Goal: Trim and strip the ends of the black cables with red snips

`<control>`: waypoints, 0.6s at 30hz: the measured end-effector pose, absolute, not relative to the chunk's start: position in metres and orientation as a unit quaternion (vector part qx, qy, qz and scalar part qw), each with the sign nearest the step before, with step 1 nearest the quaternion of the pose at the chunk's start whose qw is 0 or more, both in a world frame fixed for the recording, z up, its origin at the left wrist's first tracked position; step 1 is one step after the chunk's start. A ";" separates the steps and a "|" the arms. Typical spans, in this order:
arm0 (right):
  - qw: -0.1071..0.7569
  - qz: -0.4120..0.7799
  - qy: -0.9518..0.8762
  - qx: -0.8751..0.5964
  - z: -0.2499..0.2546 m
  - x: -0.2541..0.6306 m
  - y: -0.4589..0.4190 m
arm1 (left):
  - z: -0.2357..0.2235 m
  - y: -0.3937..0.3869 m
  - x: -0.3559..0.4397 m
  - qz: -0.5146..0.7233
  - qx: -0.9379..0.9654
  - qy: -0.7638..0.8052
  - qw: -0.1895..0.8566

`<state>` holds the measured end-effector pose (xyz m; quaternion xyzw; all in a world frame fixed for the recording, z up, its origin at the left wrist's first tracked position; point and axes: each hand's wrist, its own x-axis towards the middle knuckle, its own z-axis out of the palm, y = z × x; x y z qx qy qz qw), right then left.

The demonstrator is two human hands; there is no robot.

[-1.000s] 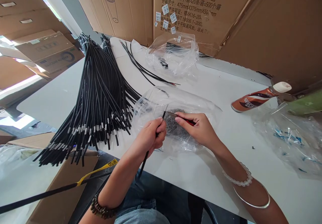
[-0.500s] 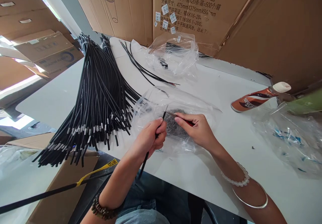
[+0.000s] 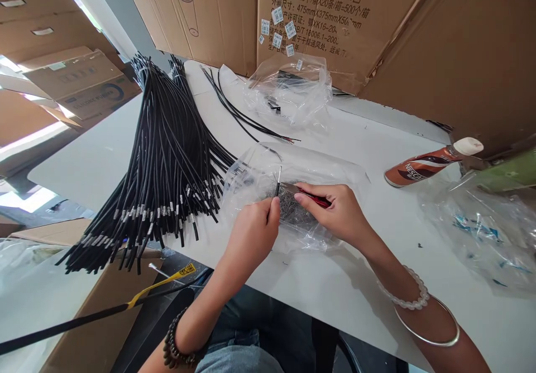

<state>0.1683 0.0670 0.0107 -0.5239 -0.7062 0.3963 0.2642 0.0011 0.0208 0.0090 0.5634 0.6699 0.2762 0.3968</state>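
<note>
My left hand [image 3: 254,226] is closed around a black cable [image 3: 277,189], its fingers turned under. The cable's upper end points up and shows a bare silvery tip. In my right hand [image 3: 335,211] is a red-handled tool [image 3: 315,197] with a thin metal blade; its exact kind is unclear. The blade touches or lies just beside the cable near its tip. Beneath both hands, a tangle of fine grey wire strands [image 3: 288,208] lies on a clear plastic bag [image 3: 322,166].
A big bundle of black cables [image 3: 159,144] lies at the left of the white table [image 3: 377,272]. Behind are loose cables [image 3: 238,113] and a clear bag [image 3: 293,94]. A brown-orange bottle [image 3: 422,167] and crumpled plastic [image 3: 481,233] are at right, cardboard boxes [image 3: 226,21] at back.
My left hand has rolled over so its back faces up, and the cable's end stands more upright with more silvery tip showing. The red-handled tool has shifted slightly right.
</note>
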 end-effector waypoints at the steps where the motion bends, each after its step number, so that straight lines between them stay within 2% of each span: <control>1: 0.262 0.396 -0.708 -0.523 0.011 0.168 0.067 | 0.009 0.021 0.001 0.269 0.570 0.672 0.388; 11: 0.234 0.385 -0.720 -0.528 0.009 0.169 0.070 | 0.007 0.017 0.001 0.172 0.604 0.714 0.309; 18: 0.221 0.366 -0.730 -0.532 0.007 0.166 0.072 | 0.004 0.015 0.000 0.157 0.619 0.721 0.267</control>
